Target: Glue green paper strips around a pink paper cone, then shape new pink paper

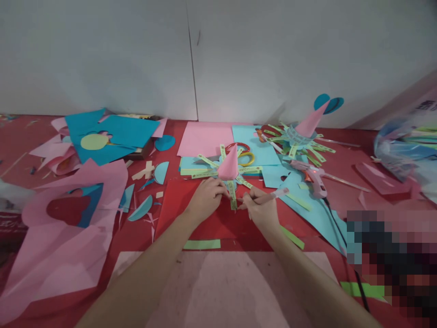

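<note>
A pink paper cone (228,165) stands on a light blue base with pale green strips spreading out from it; several strips carry dark drawn marks. My left hand (207,198), fingers bent together, grips the edge of the front green paper strip (233,200) just below the cone. On the strip's other side, my right hand (262,210) is closed round a pale pen (278,193), whose rear end points up to the right. Its tip is hidden by my fingers. Under both hands lies a red sheet (184,200). Scissors with red and yellow handles (246,158) rest behind the cone.
A second cone craft (310,123) with blue discs stands at the back right. Near it lies a pink glue gun (312,175) with a black cord. Cut pink paper (75,259) and blue sheets (119,132) cover the left. A plastic bag (403,141) sits far right.
</note>
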`<state>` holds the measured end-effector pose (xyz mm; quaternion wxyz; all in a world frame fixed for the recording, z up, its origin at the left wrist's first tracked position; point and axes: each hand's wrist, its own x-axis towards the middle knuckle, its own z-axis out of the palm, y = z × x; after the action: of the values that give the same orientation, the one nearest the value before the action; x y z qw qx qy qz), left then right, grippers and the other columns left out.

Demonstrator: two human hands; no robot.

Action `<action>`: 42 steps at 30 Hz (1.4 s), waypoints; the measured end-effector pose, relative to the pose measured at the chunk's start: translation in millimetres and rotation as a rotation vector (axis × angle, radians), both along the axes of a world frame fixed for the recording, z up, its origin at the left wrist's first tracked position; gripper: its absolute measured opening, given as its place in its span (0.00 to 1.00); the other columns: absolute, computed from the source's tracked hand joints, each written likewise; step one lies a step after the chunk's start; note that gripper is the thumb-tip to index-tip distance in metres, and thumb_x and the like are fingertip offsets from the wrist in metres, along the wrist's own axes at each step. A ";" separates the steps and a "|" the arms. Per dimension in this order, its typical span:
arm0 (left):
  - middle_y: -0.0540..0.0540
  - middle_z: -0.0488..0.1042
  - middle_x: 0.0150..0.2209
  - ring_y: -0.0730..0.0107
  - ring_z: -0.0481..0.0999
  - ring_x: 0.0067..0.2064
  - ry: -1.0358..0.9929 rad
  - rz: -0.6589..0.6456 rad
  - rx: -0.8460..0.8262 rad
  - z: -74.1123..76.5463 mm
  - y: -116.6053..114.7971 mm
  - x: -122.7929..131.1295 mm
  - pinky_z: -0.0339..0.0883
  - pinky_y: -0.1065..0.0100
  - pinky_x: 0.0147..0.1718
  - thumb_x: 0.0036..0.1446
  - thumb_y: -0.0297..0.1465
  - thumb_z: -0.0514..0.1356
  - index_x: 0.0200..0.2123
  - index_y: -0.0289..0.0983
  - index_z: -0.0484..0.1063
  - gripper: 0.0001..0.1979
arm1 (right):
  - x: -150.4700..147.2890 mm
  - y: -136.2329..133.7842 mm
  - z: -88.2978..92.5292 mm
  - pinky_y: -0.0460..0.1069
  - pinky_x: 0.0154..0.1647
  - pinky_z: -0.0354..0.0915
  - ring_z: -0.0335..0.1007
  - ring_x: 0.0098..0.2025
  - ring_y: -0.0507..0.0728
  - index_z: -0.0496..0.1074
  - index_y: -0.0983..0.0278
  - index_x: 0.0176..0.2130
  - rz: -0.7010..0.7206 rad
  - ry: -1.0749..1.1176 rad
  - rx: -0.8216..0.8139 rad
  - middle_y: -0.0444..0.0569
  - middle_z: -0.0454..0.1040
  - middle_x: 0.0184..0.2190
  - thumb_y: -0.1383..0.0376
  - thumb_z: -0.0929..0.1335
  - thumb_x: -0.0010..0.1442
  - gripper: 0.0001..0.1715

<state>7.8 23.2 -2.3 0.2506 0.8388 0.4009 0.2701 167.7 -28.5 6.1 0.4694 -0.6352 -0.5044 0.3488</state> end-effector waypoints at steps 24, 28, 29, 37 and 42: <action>0.50 0.73 0.32 0.69 0.66 0.37 -0.001 -0.002 0.013 -1.3 0.4 1.1 0.60 0.64 0.40 0.48 0.16 0.48 0.25 0.39 0.74 0.18 | 0.8 0.7 3.7 0.43 0.16 0.59 0.70 0.18 0.53 0.54 0.60 0.17 0.101 -0.124 -0.030 0.41 0.64 0.07 0.57 0.64 0.55 0.21; 0.50 0.72 0.32 0.69 0.67 0.37 -0.003 0.000 0.010 -1.3 0.3 0.2 0.60 0.64 0.40 0.49 0.16 0.48 0.25 0.39 0.75 0.18 | 0.3 0.7 2.6 0.44 0.22 0.65 0.68 0.16 0.52 0.53 0.60 0.17 0.053 -0.010 -0.014 0.37 0.60 0.05 0.61 0.64 0.53 0.19; 0.49 0.72 0.32 0.69 0.67 0.37 -0.008 -0.001 0.012 -1.4 0.3 0.0 0.60 0.64 0.40 0.49 0.16 0.48 0.25 0.39 0.75 0.18 | 0.1 0.5 2.6 0.45 0.25 0.67 0.68 0.15 0.52 0.53 0.60 0.17 0.035 0.030 -0.012 0.36 0.58 0.05 0.62 0.64 0.53 0.19; 0.50 0.73 0.32 0.69 0.67 0.37 -0.004 0.001 0.012 -0.8 0.8 0.8 0.60 0.64 0.40 0.49 0.16 0.48 0.25 0.39 0.75 0.18 | -0.8 -0.8 4.9 0.44 0.23 0.67 0.72 0.18 0.54 0.53 0.59 0.17 0.039 0.042 -0.043 0.35 0.58 0.05 0.64 0.64 0.52 0.17; 0.50 0.72 0.32 0.70 0.67 0.37 -0.003 0.007 0.021 -0.9 0.3 0.1 0.60 0.64 0.40 0.48 0.16 0.48 0.25 0.39 0.75 0.19 | -1.0 0.1 5.4 0.44 0.21 0.67 0.72 0.18 0.55 0.52 0.59 0.16 0.063 0.022 -0.057 0.36 0.58 0.05 0.63 0.64 0.51 0.18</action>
<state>7.9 23.6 -3.2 0.2414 0.8394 0.4009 0.2764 166.7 -28.3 11.5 0.4454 -0.6283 -0.5087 0.3848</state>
